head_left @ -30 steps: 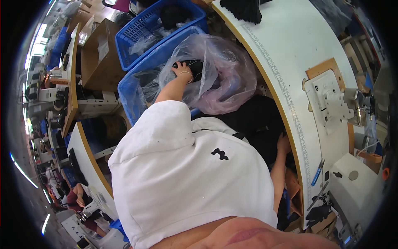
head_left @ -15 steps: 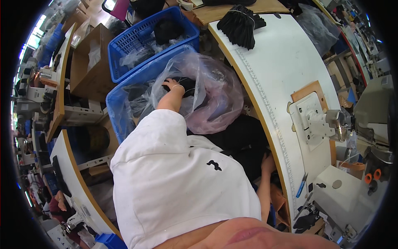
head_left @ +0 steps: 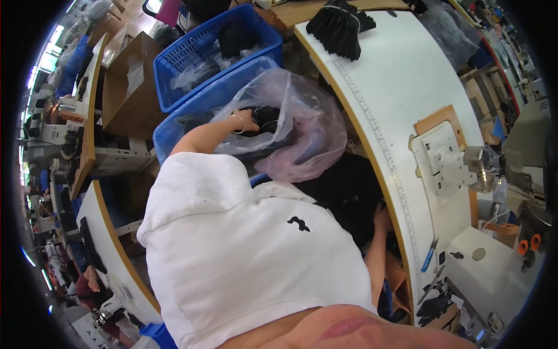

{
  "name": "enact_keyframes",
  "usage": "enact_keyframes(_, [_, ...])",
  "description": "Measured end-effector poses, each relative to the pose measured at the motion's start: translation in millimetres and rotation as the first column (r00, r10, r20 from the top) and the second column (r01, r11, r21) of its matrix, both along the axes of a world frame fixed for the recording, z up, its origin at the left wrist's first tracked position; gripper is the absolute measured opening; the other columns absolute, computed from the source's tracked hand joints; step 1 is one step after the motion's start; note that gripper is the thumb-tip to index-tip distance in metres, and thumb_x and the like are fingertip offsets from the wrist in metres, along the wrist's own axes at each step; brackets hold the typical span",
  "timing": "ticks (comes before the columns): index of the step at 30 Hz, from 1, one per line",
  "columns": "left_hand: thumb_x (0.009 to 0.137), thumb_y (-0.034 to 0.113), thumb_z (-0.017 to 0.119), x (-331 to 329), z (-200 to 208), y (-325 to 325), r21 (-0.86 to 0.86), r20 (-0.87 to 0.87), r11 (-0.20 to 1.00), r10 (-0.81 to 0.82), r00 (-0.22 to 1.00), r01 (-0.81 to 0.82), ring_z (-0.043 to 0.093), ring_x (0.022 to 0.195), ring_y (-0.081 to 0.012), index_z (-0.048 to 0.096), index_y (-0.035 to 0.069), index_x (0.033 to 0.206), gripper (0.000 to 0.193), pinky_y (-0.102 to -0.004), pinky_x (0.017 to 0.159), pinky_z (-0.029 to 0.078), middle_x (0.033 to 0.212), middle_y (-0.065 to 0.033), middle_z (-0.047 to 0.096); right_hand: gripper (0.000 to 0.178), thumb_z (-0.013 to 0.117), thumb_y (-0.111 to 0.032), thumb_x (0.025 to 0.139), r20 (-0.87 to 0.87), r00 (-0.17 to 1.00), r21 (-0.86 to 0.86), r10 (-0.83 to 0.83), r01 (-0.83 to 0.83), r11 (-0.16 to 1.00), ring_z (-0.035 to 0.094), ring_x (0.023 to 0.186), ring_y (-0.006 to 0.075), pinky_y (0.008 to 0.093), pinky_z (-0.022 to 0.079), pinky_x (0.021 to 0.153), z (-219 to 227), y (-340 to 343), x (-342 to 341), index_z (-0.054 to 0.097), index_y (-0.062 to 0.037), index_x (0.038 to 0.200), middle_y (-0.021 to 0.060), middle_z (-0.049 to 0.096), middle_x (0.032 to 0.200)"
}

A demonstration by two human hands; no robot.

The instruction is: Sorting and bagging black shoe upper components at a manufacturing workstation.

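My left hand (head_left: 247, 120) reaches into a clear plastic bag (head_left: 317, 113) that lies open in a blue plastic crate (head_left: 168, 132). Its fingers are bent round the near end of a black bundle (head_left: 267, 118), which looks like cloth tied with a thin pale band. A bracelet circles that wrist. Low at the right, my right hand (head_left: 382, 220) rests by the table's edge against dark fabric (head_left: 343, 186) over my lap. Its fingers are mostly hidden, so their hold cannot be made out.
A second blue crate (head_left: 218, 32) with plastic-wrapped black items stands behind. On the white table (head_left: 401, 75) lie another tied black bundle (head_left: 340, 29), a blue cutter (head_left: 429, 256) and a sewing machine (head_left: 465, 174). A cardboard box (head_left: 131, 87) stands at left.
My left forearm has swung out to the left, and that hand has shifted slightly right and down, its fingers now curled on the black bundle. My right hand stays low by the table edge.
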State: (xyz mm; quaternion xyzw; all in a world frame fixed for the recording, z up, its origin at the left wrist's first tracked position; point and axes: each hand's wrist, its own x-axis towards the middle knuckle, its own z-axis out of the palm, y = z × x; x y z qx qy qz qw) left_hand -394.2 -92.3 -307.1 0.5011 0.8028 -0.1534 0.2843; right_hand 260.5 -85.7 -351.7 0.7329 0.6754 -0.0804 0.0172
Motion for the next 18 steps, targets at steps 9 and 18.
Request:
enact_keyframes(9, [0.065,0.058,0.082,76,17,-13,0.067,-0.040,0.963,0.263,0.964,-0.260,0.048,0.136,-0.0369,0.056,0.006,0.136,0.091,-0.0512,0.109,0.044,0.151,-0.0145,0.045,0.047,0.058,-0.041,0.097,-0.020,0.996,-0.459,0.083,-0.083,0.885,0.058,0.120,0.0429,0.0512,0.047,0.101,90,-9,-81,0.065,-0.0028,0.124,0.0236,0.062,0.130])
enact_keyframes(18, [0.064,0.049,0.083,20,21,-34,0.178,0.168,0.964,0.168,0.971,-0.198,0.065,0.113,-0.0329,0.067,0.003,0.122,0.076,-0.0373,0.099,0.049,0.119,-0.0194,0.068,0.042,0.060,-0.040,0.097,-0.041,0.985,-0.095,0.168,-0.171,0.981,0.066,0.109,0.0387,0.0496,0.053,0.090,24,-11,0,0.065,-0.0076,0.122,0.0196,0.068,0.117])
